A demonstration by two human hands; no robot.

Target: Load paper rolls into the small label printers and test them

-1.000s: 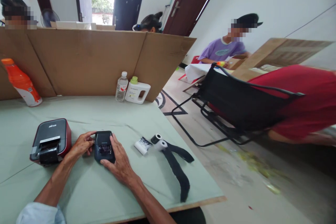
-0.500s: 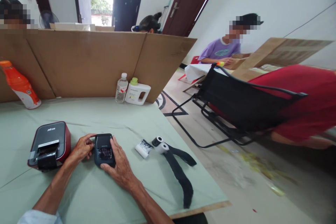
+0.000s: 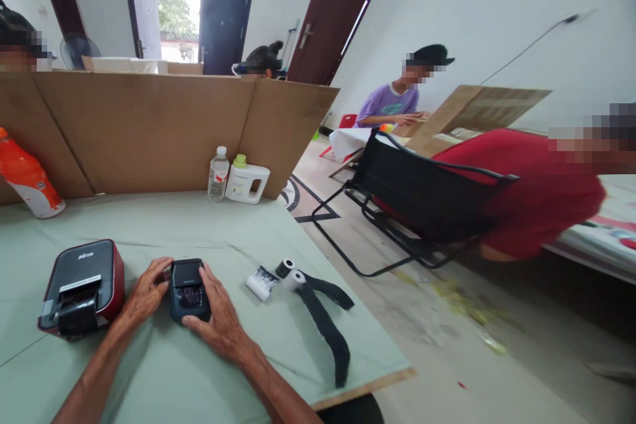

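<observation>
A small dark portable printer [image 3: 187, 273] with a clear window lies on the pale green tabletop [image 3: 199, 377] between my hands. My left hand [image 3: 145, 295] is at its upper left edge, with curled fingers pressed against the side. Along its right side, my right hand [image 3: 222, 318] grips it, the thumb at the lower front edge and the fingers along the far right corner. To the left stands a larger black and red label printer [image 3: 89, 265]. On the right lie a white paper roll [image 3: 259, 285] and two rolls with black strips [image 3: 325, 324] trailing off.
A cardboard screen [image 3: 149, 126] stands along the table's back. Before it are an orange bottle [image 3: 30, 175], a water bottle [image 3: 217, 175] and a white jug [image 3: 243, 184]. Beyond the table's right edge are a black folding chair [image 3: 417, 192] and people seated at other tables.
The camera view has shifted, so the scene sits further left and slightly lower. My left fingers lie closer along the printer's side. The person in red has leaned into fuller view.
</observation>
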